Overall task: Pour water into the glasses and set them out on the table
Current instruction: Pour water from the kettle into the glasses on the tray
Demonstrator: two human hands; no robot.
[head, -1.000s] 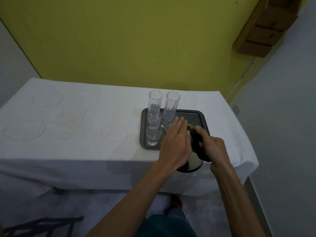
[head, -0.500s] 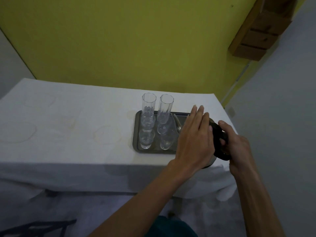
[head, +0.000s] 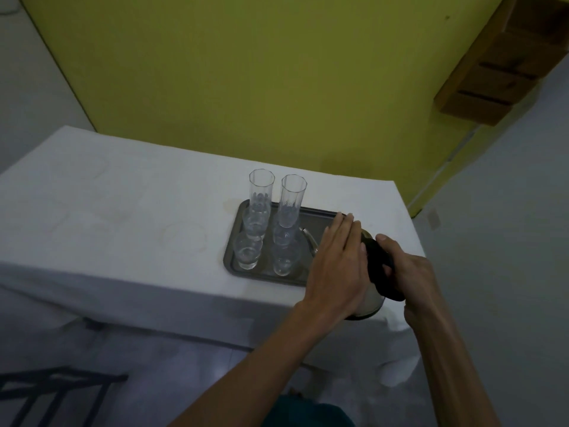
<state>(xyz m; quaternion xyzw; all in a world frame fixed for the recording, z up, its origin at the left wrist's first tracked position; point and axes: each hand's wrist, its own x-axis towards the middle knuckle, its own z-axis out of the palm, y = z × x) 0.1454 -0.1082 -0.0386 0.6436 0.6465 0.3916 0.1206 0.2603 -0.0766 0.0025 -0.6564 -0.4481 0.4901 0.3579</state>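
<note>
Head view, bench: the bench point(head: 123, 217) carried a white cloth with faint ring stains; a yellow wall stood behind it.
Head view, tray: a dark tray point(head: 232, 257) sat near the bench's right front corner.
Head view, glasses: four clear glasses stood upright on the tray in two rows. The two tall glasses, the left point(head: 261, 192) and the right point(head: 292, 200), were at the back; the two short glasses, the left point(head: 248, 252) and the right point(head: 284, 257), were at the front. Whether any held water could not be told.
Head view, kettle: a metal kettle point(head: 371, 303) with a black handle point(head: 383, 272) was at the tray's right end, by the bench's front edge; its spout point(head: 309, 240) pointed toward the glasses. Whether it rested on the tray or was lifted could not be told.
Head view, left hand: the left hand point(head: 337, 266) lay flat over the kettle's top, fingers point(head: 343, 231) straight and held together, gripping nothing.
Head view, right hand: the right hand point(head: 411, 277) was wrapped around the black handle, fingers clamped on it, thumb along the top.
Head view, room: a wooden shelf unit point(head: 498, 66) hung on the wall at upper right.
</note>
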